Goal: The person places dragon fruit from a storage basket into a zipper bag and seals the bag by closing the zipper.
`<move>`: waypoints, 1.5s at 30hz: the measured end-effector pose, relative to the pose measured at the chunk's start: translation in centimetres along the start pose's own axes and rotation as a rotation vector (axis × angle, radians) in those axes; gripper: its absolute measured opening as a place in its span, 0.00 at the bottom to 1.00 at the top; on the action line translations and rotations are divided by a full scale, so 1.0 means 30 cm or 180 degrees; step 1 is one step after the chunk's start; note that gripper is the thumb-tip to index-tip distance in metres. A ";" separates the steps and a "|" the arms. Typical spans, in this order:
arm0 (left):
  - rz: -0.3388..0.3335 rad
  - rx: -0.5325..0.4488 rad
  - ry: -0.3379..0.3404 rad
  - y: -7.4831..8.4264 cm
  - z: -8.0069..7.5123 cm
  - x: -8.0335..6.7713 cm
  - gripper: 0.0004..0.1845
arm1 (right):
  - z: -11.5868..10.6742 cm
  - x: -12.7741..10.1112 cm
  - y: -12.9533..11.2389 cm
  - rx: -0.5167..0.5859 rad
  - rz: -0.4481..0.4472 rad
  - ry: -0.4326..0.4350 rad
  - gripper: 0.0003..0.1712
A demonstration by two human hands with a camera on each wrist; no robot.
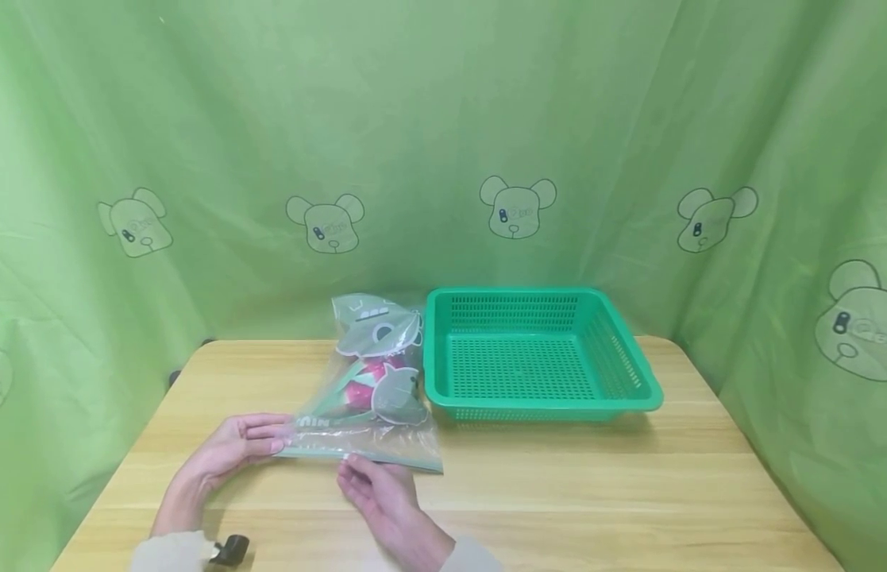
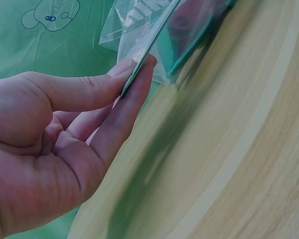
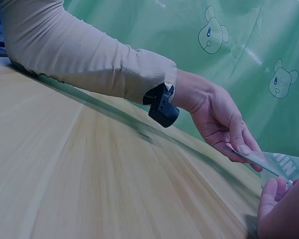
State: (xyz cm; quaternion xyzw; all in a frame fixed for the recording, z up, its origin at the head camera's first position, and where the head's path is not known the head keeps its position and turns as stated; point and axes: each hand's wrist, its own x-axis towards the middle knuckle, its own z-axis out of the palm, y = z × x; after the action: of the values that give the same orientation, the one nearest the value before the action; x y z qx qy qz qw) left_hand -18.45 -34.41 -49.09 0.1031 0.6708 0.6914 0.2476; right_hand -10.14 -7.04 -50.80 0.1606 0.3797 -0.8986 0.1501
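Table (image 1: 629,492): pale wood, filling the lower half of the head view.

Basket (image 1: 650,393): green, perforated, right of centre, just beside the bag.

Zip bag (image 1: 372,381): clear plastic, flat at centre frame, its seal edge nearest us; pink and grey pieces show inside.

Left hand (image 1: 236,449): thumb and fingers pinch the seal's left corner.

Right hand (image 1: 379,488): fingertips at the seal's middle; we cannot tell whether they grip.

Handling note: we judge it best to hold the corner taut and keep the strip level.
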 end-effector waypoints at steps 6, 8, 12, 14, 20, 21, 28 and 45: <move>-0.0031 0.0060 0.0051 0.003 0.002 0.008 0.32 | -0.009 0.001 -0.009 -0.0007 0.0013 0.0016 0.19; -0.0058 0.0068 0.0081 0.002 0.004 0.011 0.32 | -0.010 0.002 -0.012 -0.0008 0.0027 0.0016 0.19; -0.0055 0.0059 0.0091 0.000 0.004 0.011 0.32 | -0.011 0.003 -0.015 -0.0011 0.0044 0.0007 0.18; -0.0025 0.0058 0.0071 0.000 0.003 0.009 0.32 | -0.012 0.003 -0.015 -0.0025 0.0045 0.0006 0.18; 0.0016 -0.0002 0.0041 -0.003 -0.002 0.005 0.32 | -0.016 0.001 -0.018 -0.0057 0.0045 -0.0007 0.19; 0.0018 -0.0011 0.0036 -0.005 -0.004 0.005 0.32 | -0.018 0.001 -0.019 -0.0060 0.0044 -0.0013 0.19; 0.0018 -0.0118 0.0046 -0.017 -0.015 0.000 0.31 | -0.033 0.003 -0.031 -0.0060 0.0001 -0.0038 0.18; 0.0026 0.0021 0.0056 0.002 0.000 -0.003 0.31 | -0.072 -0.007 -0.060 -0.0115 -0.0027 -0.0149 0.17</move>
State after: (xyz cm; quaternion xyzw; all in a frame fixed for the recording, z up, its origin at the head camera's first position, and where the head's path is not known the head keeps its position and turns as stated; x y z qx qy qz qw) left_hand -18.39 -34.44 -49.02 0.1005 0.6748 0.6912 0.2384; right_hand -10.28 -4.22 -51.00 0.1352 0.3930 -0.8957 0.1580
